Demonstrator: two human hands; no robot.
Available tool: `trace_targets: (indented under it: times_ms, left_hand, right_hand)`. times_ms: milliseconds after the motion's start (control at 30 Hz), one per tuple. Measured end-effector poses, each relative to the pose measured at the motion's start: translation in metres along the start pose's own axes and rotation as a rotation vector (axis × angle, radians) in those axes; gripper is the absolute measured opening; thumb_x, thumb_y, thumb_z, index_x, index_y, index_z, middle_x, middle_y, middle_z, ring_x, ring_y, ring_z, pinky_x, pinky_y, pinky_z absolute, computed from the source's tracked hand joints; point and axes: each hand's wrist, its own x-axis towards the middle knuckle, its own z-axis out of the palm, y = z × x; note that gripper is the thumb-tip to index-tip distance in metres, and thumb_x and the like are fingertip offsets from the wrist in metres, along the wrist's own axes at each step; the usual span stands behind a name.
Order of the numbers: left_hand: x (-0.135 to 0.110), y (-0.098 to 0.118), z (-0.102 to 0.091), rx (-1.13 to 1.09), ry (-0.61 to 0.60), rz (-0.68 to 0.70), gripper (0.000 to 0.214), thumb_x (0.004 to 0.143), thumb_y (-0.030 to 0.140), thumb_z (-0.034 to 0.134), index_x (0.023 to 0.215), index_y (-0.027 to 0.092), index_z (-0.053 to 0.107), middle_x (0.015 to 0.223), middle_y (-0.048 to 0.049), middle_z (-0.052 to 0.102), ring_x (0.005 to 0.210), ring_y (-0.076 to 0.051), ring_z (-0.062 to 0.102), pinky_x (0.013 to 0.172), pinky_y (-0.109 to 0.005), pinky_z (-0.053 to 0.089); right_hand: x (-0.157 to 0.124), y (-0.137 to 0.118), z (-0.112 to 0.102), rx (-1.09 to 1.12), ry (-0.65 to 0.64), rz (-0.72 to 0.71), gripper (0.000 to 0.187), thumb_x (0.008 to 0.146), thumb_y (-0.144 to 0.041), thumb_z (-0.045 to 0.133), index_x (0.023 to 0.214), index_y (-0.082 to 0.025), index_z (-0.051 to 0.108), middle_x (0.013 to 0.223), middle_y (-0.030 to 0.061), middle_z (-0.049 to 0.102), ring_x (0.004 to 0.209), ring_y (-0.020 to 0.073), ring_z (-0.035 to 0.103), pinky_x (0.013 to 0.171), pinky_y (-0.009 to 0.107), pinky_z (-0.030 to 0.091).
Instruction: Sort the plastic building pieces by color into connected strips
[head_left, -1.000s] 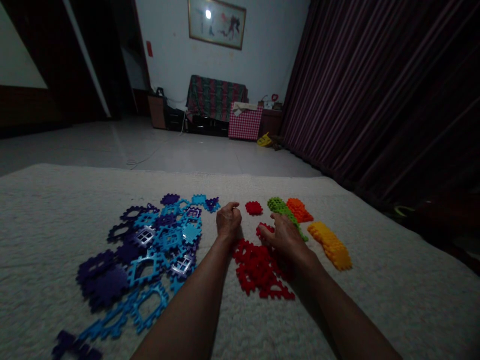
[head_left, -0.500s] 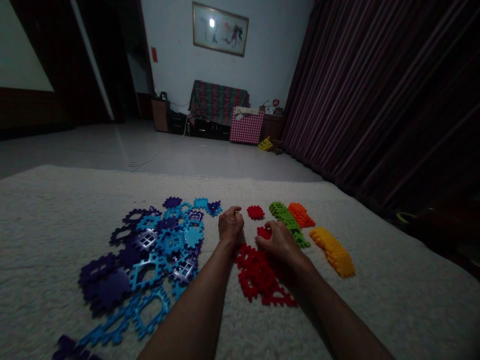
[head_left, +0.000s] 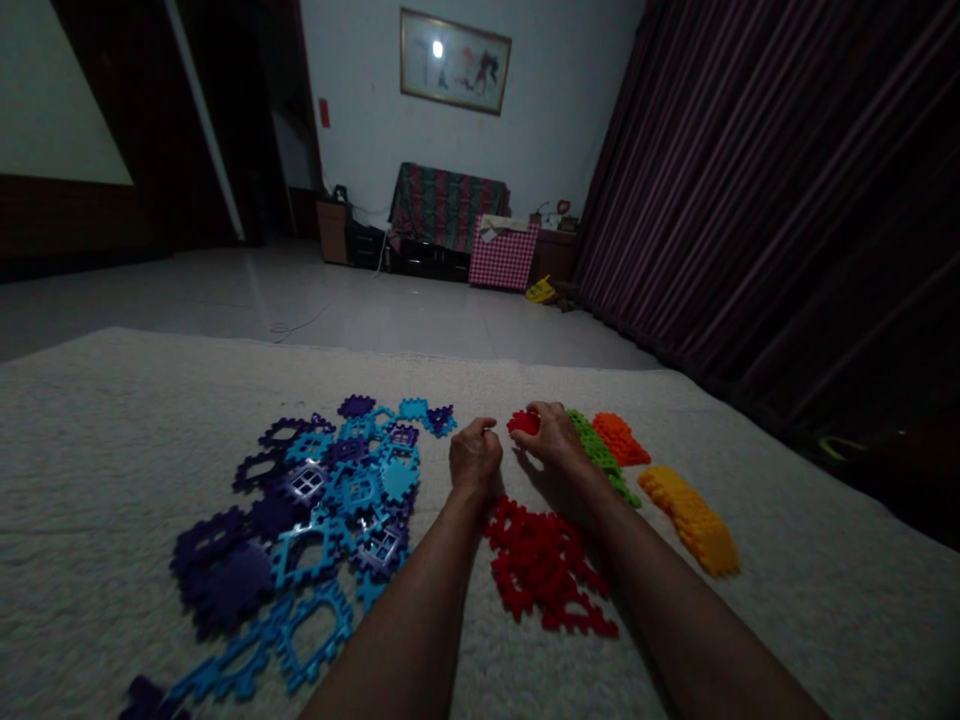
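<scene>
My right hand (head_left: pixel 559 437) is closed on a flat red toothed tile (head_left: pixel 523 423), its thumb and fingers at the tile's right edge. Whether a second red tile lies under it cannot be made out. Slightly left of it, my left hand (head_left: pixel 475 457) is curled into a loose fist over the mat; anything inside its fingers is hidden. Between my forearms lies a loose pile of red interlocking pieces (head_left: pixel 540 560). Just beyond the right hand runs a row of overlapping green tiles (head_left: pixel 600 450), partly covered by it.
A wide spread of purple tiles (head_left: pixel 238 580) and light blue tiles (head_left: pixel 399 478) covers the left side. Orange tiles (head_left: pixel 621 440) and a fanned yellow-orange row (head_left: pixel 690 520) lie to the right. All rest on a pale mat (head_left: pixel 187 370). Dark curtains (head_left: pixel 697 180) hang at right.
My right hand has carried a red tile forward, to where a single red tile lay on the mat. My left hand stays curled in about the same place. The view has shifted slightly.
</scene>
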Motion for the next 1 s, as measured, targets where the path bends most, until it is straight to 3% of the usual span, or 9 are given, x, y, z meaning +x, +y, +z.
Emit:
trace_targets:
  times_ms: [100, 233, 400, 667, 833, 1000]
  left_hand:
    - [0.0, -0.001, 0.002, -0.018, 0.0, -0.008, 0.039, 0.081, 0.015, 0.045, 0.107, 0.017, 0.073, 0.085, -0.007, 0.076, 0.078, -0.018, 0.07, 0.082, -0.028, 0.052]
    - [0.0, -0.002, 0.003, -0.017, 0.01, -0.003, 0.039, 0.081, 0.015, 0.045, 0.107, 0.018, 0.073, 0.085, -0.0061, 0.076, 0.079, -0.017, 0.07, 0.082, -0.027, 0.051]
    - [-0.001, -0.002, 0.0, 0.04, -0.018, -0.006, 0.039, 0.081, 0.016, 0.046, 0.107, 0.018, 0.074, 0.088, -0.008, 0.076, 0.084, -0.019, 0.07, 0.082, -0.028, 0.051]
    - [0.002, -0.004, -0.004, 0.049, -0.109, -0.01, 0.037, 0.079, 0.015, 0.05, 0.107, 0.02, 0.073, 0.096, -0.0061, 0.076, 0.097, -0.018, 0.068, 0.089, -0.028, 0.049]
    - [-0.002, 0.002, -0.012, 0.012, -0.21, -0.046, 0.037, 0.077, 0.011, 0.05, 0.106, 0.016, 0.073, 0.094, -0.0071, 0.076, 0.092, -0.016, 0.069, 0.086, -0.027, 0.051]
    - [-0.035, 0.007, -0.032, 0.029, -0.28, 0.017, 0.036, 0.079, 0.018, 0.053, 0.11, 0.015, 0.071, 0.105, -0.0102, 0.074, 0.1, -0.019, 0.068, 0.092, -0.029, 0.05]
  right_hand:
    - [-0.003, 0.0, -0.006, 0.047, 0.061, -0.022, 0.049, 0.071, -0.033, 0.07, 0.116, -0.015, 0.062, 0.115, 0.0144, 0.057, 0.11, 0.0273, 0.054, 0.096, 0.037, 0.044]
    - [-0.027, -0.001, -0.022, 0.129, 0.124, -0.071, 0.034, 0.08, -0.032, 0.058, 0.11, -0.016, 0.063, 0.108, 0.014, 0.062, 0.1, 0.0263, 0.058, 0.092, 0.04, 0.046]
    - [-0.078, 0.004, -0.038, 0.281, -0.005, -0.009, 0.03, 0.083, -0.032, 0.048, 0.103, -0.017, 0.064, 0.102, 0.0107, 0.066, 0.084, 0.0215, 0.062, 0.076, 0.036, 0.051]
    - [-0.134, -0.002, -0.05, 0.352, -0.012, 0.055, 0.029, 0.085, -0.035, 0.048, 0.103, -0.018, 0.063, 0.105, 0.0118, 0.067, 0.096, 0.0231, 0.063, 0.091, 0.04, 0.049]
    - [-0.15, -0.01, -0.046, 0.331, 0.014, -0.033, 0.023, 0.087, -0.03, 0.049, 0.099, -0.019, 0.064, 0.098, 0.0101, 0.068, 0.093, 0.022, 0.062, 0.09, 0.038, 0.048]
    - [-0.151, -0.009, -0.043, 0.281, 0.026, -0.069, 0.019, 0.089, -0.028, 0.05, 0.097, -0.018, 0.064, 0.096, 0.0087, 0.068, 0.094, 0.0215, 0.061, 0.092, 0.036, 0.045]
